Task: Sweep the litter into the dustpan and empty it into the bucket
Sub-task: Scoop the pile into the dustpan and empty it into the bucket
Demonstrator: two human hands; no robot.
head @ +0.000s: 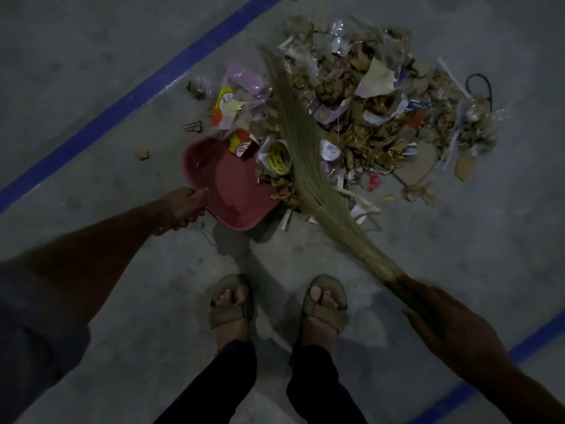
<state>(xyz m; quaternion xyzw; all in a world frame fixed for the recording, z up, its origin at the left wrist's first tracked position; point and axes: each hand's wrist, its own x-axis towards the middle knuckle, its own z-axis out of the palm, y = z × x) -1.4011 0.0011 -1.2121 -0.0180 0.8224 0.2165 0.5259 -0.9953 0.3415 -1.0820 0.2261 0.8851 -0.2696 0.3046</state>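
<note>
**Broom in the pile, dustpan at its edge**

While the left hand (186, 206) grips the handle of the red dustpan (227, 191), fingers (189, 223) curled under it and thumb on top, the pan sits on the grey concrete floor (91, 56) with its open mouth facing the litter pile (376, 117). Pan looks tilted, near edge lifted a bit, shadow under it. A red/yellow wrapper (241, 145) lies across the pan's far lip, and some brown scraps (281, 186) sit at the mouth on the right side. Rest of the pan interior is bare.

Right hand (443, 319) is wrapped round the bound end of the grass broom (305, 154); fingers closed on it, blurred. Broom runs diagonally up-left from that hand, bristles lying over the left part of the pile, just beside the pan mouth. A yellow tape roll (278, 157) sits between bristles and pan.

Pile is mostly torn cardboard, paper, clear plastic film, spread up and to the right of the pan. A black cord loop (480, 87) lies at its far right edge. A few cardboard bits (193, 127) lie apart on the left.

Blue floor line (137, 93) runs diagonally behind the pan; a second blue line (519, 353) at lower right. Two feet in sandals (232, 304) at bottom centre, dark trousers above them. Bucket is out of shot.
</note>
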